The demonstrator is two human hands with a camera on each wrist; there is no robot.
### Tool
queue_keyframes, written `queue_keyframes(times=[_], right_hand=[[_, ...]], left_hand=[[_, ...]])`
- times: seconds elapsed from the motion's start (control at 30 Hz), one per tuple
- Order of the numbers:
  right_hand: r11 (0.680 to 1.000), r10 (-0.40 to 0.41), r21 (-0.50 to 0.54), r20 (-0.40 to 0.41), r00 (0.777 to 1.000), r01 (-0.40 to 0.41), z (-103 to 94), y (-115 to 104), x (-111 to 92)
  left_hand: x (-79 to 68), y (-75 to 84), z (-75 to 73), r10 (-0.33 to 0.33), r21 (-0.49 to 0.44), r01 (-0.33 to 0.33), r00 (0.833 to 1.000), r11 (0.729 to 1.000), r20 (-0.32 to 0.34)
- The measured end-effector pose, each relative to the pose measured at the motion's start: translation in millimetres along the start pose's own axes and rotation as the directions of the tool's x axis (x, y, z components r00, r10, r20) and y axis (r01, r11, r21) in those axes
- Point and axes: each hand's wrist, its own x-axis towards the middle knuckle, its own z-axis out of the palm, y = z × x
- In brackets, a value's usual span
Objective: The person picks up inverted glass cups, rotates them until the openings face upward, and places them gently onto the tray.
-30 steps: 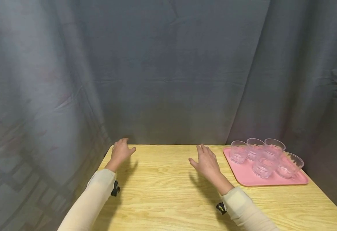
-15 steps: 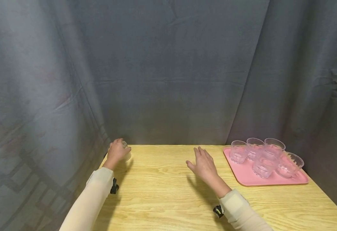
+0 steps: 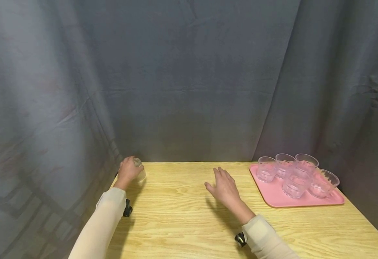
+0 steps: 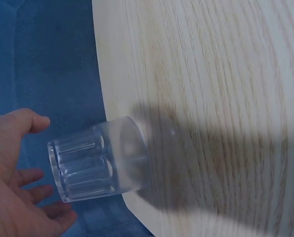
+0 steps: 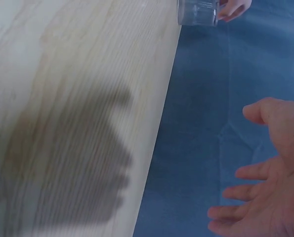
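Observation:
A clear plastic tumbler stands with its wide rim down at the table's back left edge. Over its raised base my left hand spreads its thumb and relaxed fingers. In the left wrist view the thumb is apart from the tumbler; whether the lower fingers touch it I cannot tell. The head view has this left hand partly covering the tumbler. My right hand hovers above the table to the right of centre, fingers relaxed and holding nothing; its palm side shows in the right wrist view.
On the right of the wooden table, a pink tray carries several clear cups standing close together. Grey curtains hang behind the table and along both sides.
My left hand has shifted left and slightly down, and the tumbler beside it has come into sight. The right hand has drifted a little left. The cups on the tray stay put.

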Motion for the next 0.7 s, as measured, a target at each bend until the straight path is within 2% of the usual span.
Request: queue_keyframes(times=[0.33,0.57,0.7], right_hand=[[1.000,0.003,0.021,0.005,1.000,-0.003,10.4,-5.0,-5.1],[0.999,0.003,0.036,0.000,1.000,-0.003,17.8,-8.4,-7.3],[0.998,0.004,0.056,0.005,1.000,-0.005,20.3,-10.8,-9.2]], left_hand=[[5.6,-10.3,5.4,-0.046,-0.024,0.047,0.999,0.999,0.023],[6.4,-9.1,4.7,-0.064,-0.019,0.066,0.996,0.998,0.055],[7.6,-9.4,5.9,-0.062,-0.010,0.063,0.997,0.998,0.052]])
